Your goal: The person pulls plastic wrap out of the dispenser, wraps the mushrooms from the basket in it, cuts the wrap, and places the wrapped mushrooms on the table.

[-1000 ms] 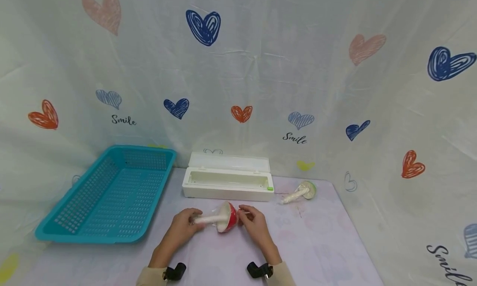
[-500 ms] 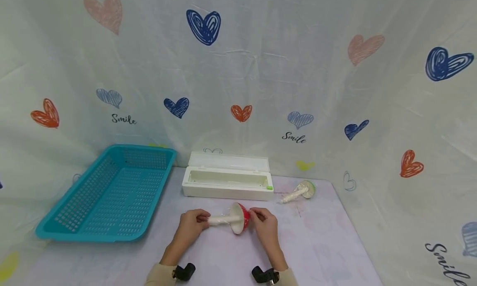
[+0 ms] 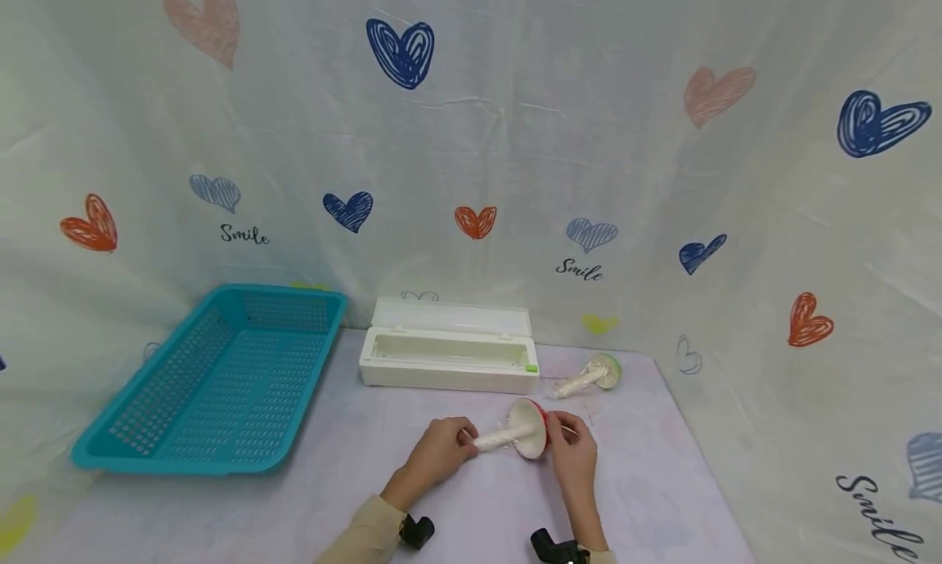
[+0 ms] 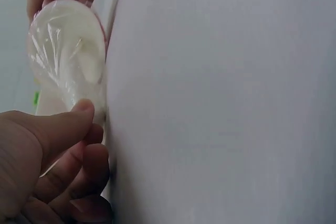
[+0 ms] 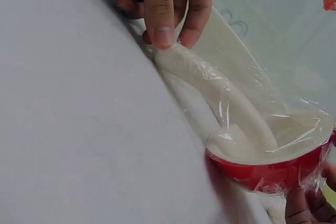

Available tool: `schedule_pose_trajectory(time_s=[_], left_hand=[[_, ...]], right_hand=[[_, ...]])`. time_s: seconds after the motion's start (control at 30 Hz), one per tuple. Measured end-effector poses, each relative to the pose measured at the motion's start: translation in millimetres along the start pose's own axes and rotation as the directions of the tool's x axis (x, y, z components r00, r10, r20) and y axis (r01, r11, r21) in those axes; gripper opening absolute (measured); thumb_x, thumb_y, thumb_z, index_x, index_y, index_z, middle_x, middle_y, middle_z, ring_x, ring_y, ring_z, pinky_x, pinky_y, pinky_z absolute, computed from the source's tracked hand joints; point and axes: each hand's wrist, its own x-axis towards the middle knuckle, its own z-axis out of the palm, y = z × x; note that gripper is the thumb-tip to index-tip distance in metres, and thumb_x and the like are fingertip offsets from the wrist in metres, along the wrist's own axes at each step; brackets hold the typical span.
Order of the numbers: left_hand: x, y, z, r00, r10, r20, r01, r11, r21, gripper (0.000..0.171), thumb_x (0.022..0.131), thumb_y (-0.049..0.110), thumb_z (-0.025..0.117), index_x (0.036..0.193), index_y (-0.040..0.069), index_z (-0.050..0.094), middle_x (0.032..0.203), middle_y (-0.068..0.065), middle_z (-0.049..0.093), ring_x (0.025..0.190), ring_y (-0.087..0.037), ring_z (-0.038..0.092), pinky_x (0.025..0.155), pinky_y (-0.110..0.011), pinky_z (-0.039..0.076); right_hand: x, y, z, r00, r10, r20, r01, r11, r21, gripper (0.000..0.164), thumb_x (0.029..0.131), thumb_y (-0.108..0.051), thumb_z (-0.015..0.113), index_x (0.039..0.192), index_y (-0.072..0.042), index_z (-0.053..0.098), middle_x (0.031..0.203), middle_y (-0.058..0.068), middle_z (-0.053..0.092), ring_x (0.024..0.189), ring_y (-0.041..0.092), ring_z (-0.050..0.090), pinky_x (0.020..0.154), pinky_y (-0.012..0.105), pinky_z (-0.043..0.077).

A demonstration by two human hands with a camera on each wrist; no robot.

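Observation:
A toy mushroom (image 3: 527,430) with a red cap and a white stem, wrapped in clear plastic, lies sideways between my two hands. My left hand (image 3: 439,451) pinches the free end of its stem between thumb and fingers, plainly seen in the left wrist view. At the opposite end, my right hand (image 3: 576,456) holds the red cap, with fingers (image 5: 298,206) at the plastic around its edge. The mushroom is close over the table, its pale underside turned toward the left hand. Behind it on the table, a second wrapped mushroom (image 3: 590,375) has a green-edged cap.
A long white box (image 3: 449,377) with its lid (image 3: 452,317) raised stands against the back curtain. To the left is a large teal perforated basket (image 3: 177,467). A pale cloth (image 3: 648,474) covers the table, and the curtain (image 3: 508,139) printed with hearts encloses it.
Both hands have carried the red-capped mushroom to the right across the table, nearer the green-edged one. The box, the basket and the second mushroom stay in place.

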Motion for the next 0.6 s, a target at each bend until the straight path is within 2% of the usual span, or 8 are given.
schedule_pose_trajectory(time_s=[0.2, 0.37, 0.43, 0.6], left_hand=[[17.3, 22.9, 28.0, 0.995, 0.1, 0.023, -0.099, 0.995, -0.017, 0.022, 0.086, 0.006, 0.079, 0.107, 0.0, 0.075, 0.083, 0.0, 0.073, 0.074, -0.004, 0.06, 0.068, -0.023, 0.05], [33.9, 39.6, 47.5, 0.99, 0.124, 0.071, -0.122, 0.992, -0.028, 0.031, 0.087, 0.007, 0.078, 0.117, -0.003, 0.073, 0.095, -0.005, 0.076, 0.085, -0.009, 0.064, 0.077, -0.026, 0.053], [40.4, 45.2, 56.4, 0.987, 0.122, 0.104, -0.119, 0.992, -0.033, 0.034, 0.088, 0.008, 0.077, 0.12, -0.002, 0.072, 0.1, -0.006, 0.076, 0.089, -0.01, 0.065, 0.081, -0.027, 0.054], [54.2, 59.5, 78.7, 0.975, 0.139, 0.172, -0.133, 0.99, -0.045, 0.035, 0.09, 0.009, 0.075, 0.123, -0.002, 0.071, 0.109, -0.008, 0.076, 0.104, -0.017, 0.069, 0.091, -0.03, 0.055]], right_hand=[[16.8, 13.3, -25.2, 0.993, 0.05, -0.107, -0.053, 0.998, -0.023, 0.031, 0.102, -0.027, 0.064, 0.107, 0.002, 0.073, 0.104, 0.018, 0.072, 0.078, -0.004, 0.059, 0.065, 0.013, 0.05], [30.0, 18.1, -46.0, 0.978, 0.081, -0.194, -0.088, 0.996, -0.03, 0.036, 0.103, -0.03, 0.061, 0.11, 0.003, 0.073, 0.104, 0.018, 0.071, 0.077, -0.006, 0.056, 0.064, 0.011, 0.047], [34.9, 19.3, -54.5, 0.968, 0.091, -0.233, -0.105, 0.993, -0.048, 0.038, 0.103, -0.032, 0.059, 0.112, 0.001, 0.073, 0.103, 0.013, 0.07, 0.078, -0.006, 0.054, 0.064, 0.01, 0.045], [45.3, 24.4, -75.8, 0.94, 0.12, -0.32, -0.142, 0.989, -0.047, 0.038, 0.102, -0.033, 0.058, 0.111, 0.0, 0.073, 0.091, -0.011, 0.063, 0.079, -0.002, 0.051, 0.065, 0.011, 0.041]])
